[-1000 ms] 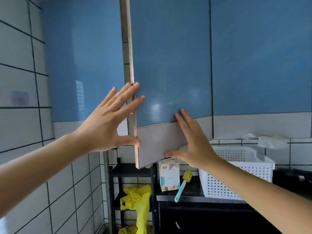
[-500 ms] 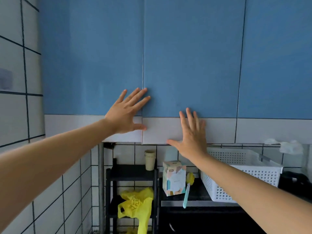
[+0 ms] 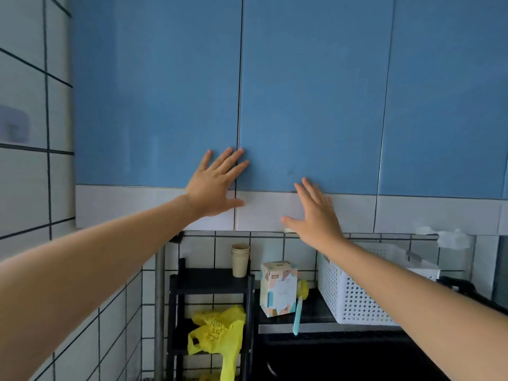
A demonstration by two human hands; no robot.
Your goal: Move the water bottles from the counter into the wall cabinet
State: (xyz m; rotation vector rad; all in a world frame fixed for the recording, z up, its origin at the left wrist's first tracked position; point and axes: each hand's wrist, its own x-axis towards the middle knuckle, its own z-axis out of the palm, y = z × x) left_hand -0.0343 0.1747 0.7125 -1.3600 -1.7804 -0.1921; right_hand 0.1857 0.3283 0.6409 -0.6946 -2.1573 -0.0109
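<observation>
left hand point(image 3: 213, 185) flat on wall cabinet point(image 3: 310, 92), right hand point(image 3: 316, 213) seemingly touching

The shut wall cabinet point(image 3: 310, 92) keeps its inside from us above our 2 hands, its top cut by the upper edge. Below the right hand point(image 3: 316, 215), print on the carton point(image 3: 279, 287) is too small to read; our forearm point(image 3: 412, 292) covers part of the white basket point(image 3: 343, 298). Far left of the left hand point(image 3: 213, 185), a grey fitting point(image 3: 13, 127) blurs.

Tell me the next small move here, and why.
Probably draw both hands back from the wall cabinet: its blue doors sit flush and shut, the left hand and right hand lie flat against them, and no water bottle shows on the counter.
</observation>
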